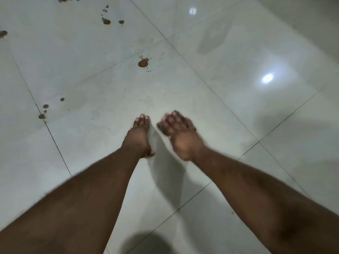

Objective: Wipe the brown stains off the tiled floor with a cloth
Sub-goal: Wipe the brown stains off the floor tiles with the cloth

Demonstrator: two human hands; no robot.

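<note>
left hand (139, 138): edge-on, fingers straight, holding nothing
right hand (178, 133): blurred, fingers spread, empty
brown stains (143, 62): 12 and 10 o'clock on floor (229, 74)
cloth: unseen; fetch first, then wipe inward

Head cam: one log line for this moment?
left hand: open, empty | right hand: open, empty, blurred | cloth: not visible | brown stains: unwiped | tiled floor

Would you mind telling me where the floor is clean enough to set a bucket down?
The tiles right of the right hand, around the light reflections, look bare. Brown stains crowd the left: the large blob, the far cluster and the spots at left.
</note>
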